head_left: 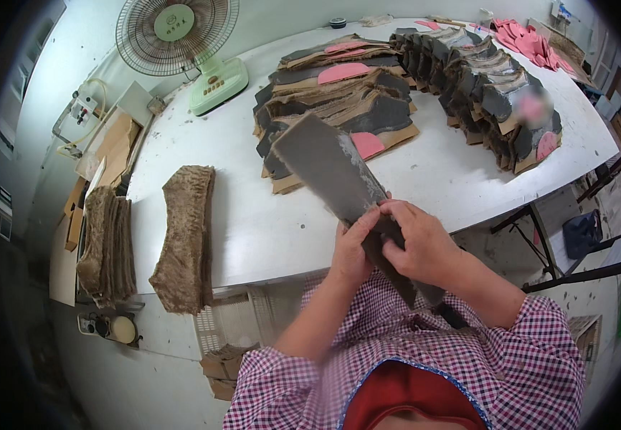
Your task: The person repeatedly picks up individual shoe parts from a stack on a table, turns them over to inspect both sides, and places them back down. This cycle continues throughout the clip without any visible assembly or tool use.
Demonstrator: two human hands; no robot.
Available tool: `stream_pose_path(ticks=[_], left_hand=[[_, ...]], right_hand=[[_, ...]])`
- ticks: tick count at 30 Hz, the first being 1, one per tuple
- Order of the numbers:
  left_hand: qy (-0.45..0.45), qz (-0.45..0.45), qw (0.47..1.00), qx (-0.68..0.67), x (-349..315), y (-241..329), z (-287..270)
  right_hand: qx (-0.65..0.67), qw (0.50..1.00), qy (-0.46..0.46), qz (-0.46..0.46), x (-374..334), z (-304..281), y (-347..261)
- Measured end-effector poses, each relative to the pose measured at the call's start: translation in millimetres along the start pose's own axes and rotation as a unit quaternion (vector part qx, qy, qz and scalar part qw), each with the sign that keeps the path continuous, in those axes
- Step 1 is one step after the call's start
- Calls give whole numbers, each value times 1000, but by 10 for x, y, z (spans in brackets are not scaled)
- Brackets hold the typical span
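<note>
My left hand [353, 251] and my right hand [419, 240] meet in front of my chest, fingers pinched on one long grey-backed fabric piece [332, 166]. Its broad flat end slants up to the left over the table, and its darker lower part hangs between my hands toward my lap. A pale, frayed-looking strip runs along its right edge. Just beyond it lies a row of overlapping grey and brown pieces [339, 107], some with pink patches [366, 145]. The undersides of my fingers are hidden.
Brown furry pieces are stacked on the white table [267, 236] at the left, one pile [185, 236] near the front edge and another [106, 247] farther left. A second overlapping row [493, 93] curves along the right. Pink pieces [529, 44] and a green fan [217, 86] stand behind.
</note>
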State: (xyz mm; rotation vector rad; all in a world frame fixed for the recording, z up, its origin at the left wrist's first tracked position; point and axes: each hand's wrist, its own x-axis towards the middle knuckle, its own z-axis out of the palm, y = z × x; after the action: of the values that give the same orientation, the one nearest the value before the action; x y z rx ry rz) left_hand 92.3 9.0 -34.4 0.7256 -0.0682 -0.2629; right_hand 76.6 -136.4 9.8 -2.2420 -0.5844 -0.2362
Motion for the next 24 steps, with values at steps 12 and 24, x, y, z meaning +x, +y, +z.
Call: stream_pose_path(ticks=[12,24], left_hand=[[42,-130,991,-1,-311,449,-302],[-52,-107,983,-137,-489,142,-91]], right_hand=[[317,919,79,222,-21,-309,520],[399,898,-42,178,-27,308,796]])
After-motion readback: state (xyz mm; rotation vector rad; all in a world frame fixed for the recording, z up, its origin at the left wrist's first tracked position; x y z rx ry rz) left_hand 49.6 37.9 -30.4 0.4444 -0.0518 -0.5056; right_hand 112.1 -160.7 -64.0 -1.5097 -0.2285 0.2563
